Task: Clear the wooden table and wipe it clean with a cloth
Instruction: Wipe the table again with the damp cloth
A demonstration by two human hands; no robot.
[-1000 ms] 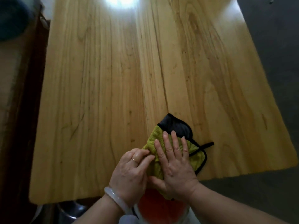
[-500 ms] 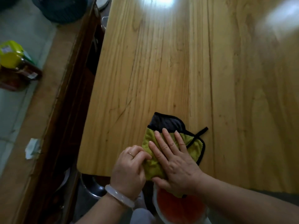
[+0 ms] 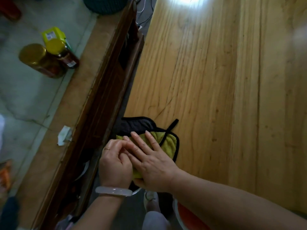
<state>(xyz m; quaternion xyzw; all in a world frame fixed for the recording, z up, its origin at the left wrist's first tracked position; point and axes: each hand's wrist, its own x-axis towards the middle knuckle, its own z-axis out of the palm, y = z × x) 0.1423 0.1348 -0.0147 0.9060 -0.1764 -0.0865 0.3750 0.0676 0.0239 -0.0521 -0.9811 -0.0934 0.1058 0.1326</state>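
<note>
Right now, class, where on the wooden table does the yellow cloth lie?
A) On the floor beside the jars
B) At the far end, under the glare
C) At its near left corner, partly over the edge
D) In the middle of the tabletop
C: the yellow cloth lies at the wooden table's near left corner under the right hand, its dark part past the edge.

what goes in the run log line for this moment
phase: wiping | right hand: flat on cloth | left hand: gripping cloth edge | cloth: at table corner

One wooden table [image 3: 216,80], one cloth [image 3: 169,143], two hands, two jars [image 3: 39,58] far left, one bracelet [image 3: 113,191], one ring [image 3: 108,148].
</note>
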